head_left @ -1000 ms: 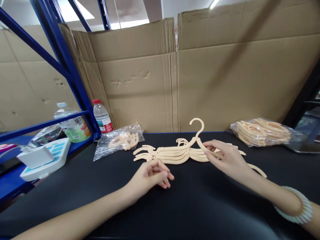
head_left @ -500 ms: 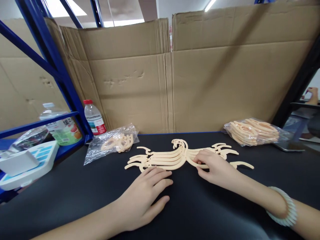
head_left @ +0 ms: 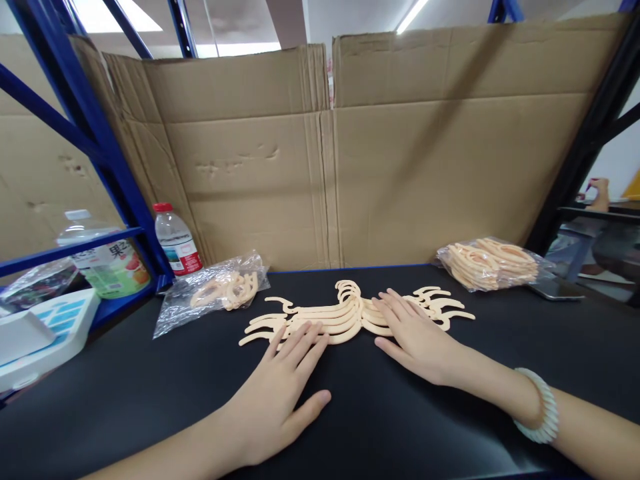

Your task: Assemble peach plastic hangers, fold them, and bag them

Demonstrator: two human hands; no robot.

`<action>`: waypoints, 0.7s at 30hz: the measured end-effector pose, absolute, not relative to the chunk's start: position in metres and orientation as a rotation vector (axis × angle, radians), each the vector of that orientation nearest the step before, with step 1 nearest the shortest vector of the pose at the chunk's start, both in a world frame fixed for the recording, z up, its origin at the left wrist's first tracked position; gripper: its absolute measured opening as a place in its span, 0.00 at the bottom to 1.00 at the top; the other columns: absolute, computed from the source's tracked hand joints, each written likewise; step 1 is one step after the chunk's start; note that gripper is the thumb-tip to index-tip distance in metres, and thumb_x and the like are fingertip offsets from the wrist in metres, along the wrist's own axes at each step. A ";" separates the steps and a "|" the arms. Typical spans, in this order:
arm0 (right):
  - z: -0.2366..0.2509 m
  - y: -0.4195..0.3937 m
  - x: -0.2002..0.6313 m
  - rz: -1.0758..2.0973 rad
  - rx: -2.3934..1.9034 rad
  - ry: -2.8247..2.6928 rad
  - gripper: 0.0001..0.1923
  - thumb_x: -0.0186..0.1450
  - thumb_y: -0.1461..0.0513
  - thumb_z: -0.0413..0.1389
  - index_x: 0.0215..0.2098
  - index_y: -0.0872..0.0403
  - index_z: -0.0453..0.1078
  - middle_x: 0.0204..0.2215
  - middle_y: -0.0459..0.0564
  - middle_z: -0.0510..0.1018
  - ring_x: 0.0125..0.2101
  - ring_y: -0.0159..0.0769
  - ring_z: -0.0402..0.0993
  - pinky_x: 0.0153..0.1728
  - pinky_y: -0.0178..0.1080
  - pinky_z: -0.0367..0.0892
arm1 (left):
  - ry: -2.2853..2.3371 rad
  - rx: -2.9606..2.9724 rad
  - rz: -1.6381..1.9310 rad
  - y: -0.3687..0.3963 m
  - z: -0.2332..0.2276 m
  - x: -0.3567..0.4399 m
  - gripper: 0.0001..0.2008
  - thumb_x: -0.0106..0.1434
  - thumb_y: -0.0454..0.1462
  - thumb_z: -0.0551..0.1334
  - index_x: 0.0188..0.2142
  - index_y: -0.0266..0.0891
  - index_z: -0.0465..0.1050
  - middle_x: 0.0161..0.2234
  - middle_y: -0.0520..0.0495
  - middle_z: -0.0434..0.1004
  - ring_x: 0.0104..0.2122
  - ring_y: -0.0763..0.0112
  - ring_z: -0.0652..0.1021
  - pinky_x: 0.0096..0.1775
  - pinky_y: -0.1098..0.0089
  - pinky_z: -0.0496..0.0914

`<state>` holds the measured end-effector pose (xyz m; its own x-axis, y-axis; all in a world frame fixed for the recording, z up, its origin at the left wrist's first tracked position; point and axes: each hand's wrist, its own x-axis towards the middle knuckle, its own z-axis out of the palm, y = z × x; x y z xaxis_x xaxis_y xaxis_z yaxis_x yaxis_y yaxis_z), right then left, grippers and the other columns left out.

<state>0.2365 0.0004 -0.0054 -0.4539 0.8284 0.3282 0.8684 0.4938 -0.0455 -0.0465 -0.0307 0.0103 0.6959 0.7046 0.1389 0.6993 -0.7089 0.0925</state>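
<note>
Two plastic bags (head_left: 213, 295) (head_left: 493, 263) hold cream hangers.

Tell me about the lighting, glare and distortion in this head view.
Head view: bright ceiling lights blow out to white at the top; wide-angle bending curves the blue rack and cardboard edges; soft glare sits on the left bag; the hangers and both hands, left and right, look sharp.

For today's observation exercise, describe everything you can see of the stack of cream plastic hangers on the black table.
The stack of cream plastic hangers lies flat on the black table, hooks bunched at the middle pointing toward the cardboard wall, curved notched arms fanning out to both sides. The left hand rests open, fingertips on its left half; the right hand lies flat on its right half.
</note>
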 end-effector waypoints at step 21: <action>-0.010 0.061 0.237 -0.133 -1.677 -2.447 0.35 0.69 0.50 0.38 0.65 0.66 0.51 0.64 0.66 0.52 0.64 0.56 0.46 0.60 0.56 0.47 | 1.357 2.784 -0.006 0.030 0.016 -0.027 0.46 0.62 0.63 0.43 0.67 0.32 0.38 0.67 0.36 0.32 0.66 0.50 0.39 0.62 0.45 0.36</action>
